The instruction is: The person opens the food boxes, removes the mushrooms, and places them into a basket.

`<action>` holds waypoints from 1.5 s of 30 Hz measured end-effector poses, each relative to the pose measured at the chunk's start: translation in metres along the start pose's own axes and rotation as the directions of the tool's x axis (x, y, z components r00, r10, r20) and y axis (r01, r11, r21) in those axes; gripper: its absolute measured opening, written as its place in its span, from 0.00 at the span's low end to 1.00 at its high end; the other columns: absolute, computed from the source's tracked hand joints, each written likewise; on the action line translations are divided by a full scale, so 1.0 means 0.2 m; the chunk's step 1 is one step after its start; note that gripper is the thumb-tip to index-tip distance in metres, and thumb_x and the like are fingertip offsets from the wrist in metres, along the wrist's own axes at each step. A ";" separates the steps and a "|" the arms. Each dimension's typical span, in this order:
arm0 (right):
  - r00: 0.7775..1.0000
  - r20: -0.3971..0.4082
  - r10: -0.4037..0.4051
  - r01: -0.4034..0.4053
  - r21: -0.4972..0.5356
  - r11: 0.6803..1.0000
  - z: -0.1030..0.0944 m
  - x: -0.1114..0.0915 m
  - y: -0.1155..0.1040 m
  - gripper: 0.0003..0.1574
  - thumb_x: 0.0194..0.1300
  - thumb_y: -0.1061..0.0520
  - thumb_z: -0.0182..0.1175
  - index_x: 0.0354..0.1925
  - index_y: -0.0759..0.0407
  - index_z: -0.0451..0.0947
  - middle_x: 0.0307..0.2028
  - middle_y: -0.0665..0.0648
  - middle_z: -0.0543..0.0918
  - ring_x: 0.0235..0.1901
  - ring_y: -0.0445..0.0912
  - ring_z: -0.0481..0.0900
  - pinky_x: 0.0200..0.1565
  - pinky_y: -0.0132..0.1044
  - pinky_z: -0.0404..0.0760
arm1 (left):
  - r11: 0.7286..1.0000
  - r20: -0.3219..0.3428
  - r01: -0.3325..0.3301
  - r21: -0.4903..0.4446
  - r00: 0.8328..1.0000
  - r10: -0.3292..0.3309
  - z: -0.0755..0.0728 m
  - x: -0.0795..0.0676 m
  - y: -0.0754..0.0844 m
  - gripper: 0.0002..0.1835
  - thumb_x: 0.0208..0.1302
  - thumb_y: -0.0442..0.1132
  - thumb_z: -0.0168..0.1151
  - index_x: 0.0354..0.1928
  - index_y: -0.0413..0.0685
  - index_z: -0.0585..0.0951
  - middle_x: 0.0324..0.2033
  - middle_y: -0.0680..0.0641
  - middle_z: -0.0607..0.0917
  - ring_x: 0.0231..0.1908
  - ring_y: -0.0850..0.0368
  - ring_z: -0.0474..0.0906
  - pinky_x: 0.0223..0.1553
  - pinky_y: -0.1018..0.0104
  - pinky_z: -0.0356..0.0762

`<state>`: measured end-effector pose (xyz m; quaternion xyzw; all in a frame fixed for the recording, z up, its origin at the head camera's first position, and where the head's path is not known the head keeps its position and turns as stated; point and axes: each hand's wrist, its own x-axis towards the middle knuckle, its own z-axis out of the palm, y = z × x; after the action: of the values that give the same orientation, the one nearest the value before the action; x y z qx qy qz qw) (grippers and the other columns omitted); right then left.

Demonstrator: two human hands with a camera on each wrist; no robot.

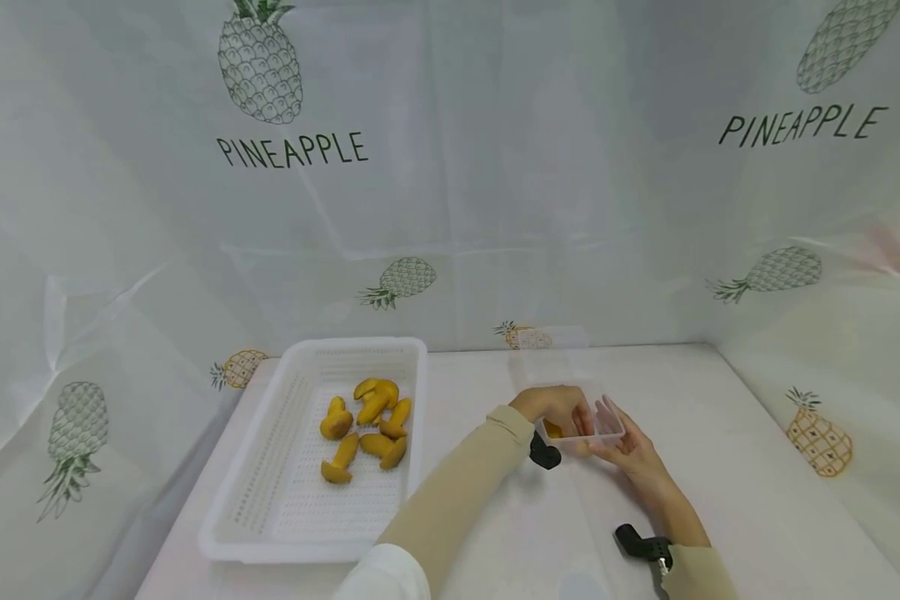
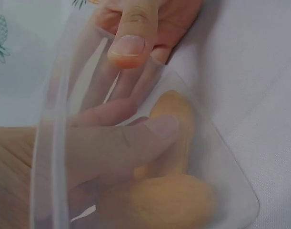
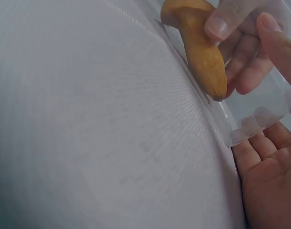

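A clear plastic box [image 1: 588,438] stands on the table with its lid [image 1: 555,358] raised at the back. My left hand [image 1: 557,407] reaches into it and pinches a yellow-brown mushroom [image 3: 201,50] between thumb and fingers. In the left wrist view this mushroom [image 2: 176,200] lies low inside the box, its cap toward the lower edge. My right hand [image 1: 636,454] holds the box at its right side, the thumb over the rim and the other fingers outside the wall. The left fingertips are partly hidden in the head view.
A white slotted basket [image 1: 270,521] stands left on the table, with several yellow mushrooms [image 1: 341,458] lying in it. A pineapple-printed sheet [image 1: 480,208] hangs behind the table [image 1: 690,392]. Black wrist cameras [image 1: 633,542] sit on both wrists.
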<state>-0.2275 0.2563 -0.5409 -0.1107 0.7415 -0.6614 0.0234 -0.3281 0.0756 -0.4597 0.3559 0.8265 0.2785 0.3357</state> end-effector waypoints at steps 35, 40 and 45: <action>0.997 -0.028 0.075 -0.076 -0.029 0.997 0.00 0.01 0.00 0.54 0.68 0.63 0.64 0.80 0.47 0.45 0.78 0.66 0.41 0.71 0.64 0.48 0.52 0.20 0.72 | 0.973 -0.215 -0.228 -0.013 0.951 0.220 -0.10 -0.07 0.02 0.14 0.56 0.31 0.74 0.45 0.39 0.87 0.43 0.50 0.89 0.41 0.69 0.83 0.43 0.82 0.76; 0.996 -0.031 0.082 -0.083 -0.027 0.996 0.01 0.02 -0.01 0.53 0.68 0.63 0.64 0.80 0.55 0.45 0.77 0.67 0.43 0.68 0.52 0.60 0.53 0.19 0.70 | 0.954 -0.240 -0.285 -0.090 0.936 0.257 -0.15 -0.13 0.04 0.17 0.58 0.32 0.73 0.50 0.40 0.86 0.45 0.51 0.88 0.43 0.72 0.82 0.45 0.81 0.76; 0.995 -0.034 0.097 -0.098 -0.027 0.995 0.01 0.01 -0.01 0.54 0.68 0.63 0.64 0.80 0.56 0.43 0.76 0.69 0.47 0.73 0.59 0.54 0.53 0.17 0.68 | 0.928 -0.280 -0.348 -0.130 0.911 0.302 -0.20 -0.19 0.06 0.18 0.60 0.34 0.72 0.53 0.41 0.85 0.47 0.51 0.88 0.44 0.73 0.81 0.46 0.77 0.78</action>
<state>-0.2289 0.2546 -0.5383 -0.0639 0.7557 -0.6504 0.0420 -0.3344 0.0441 -0.4136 0.4188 0.7635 0.4464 0.2058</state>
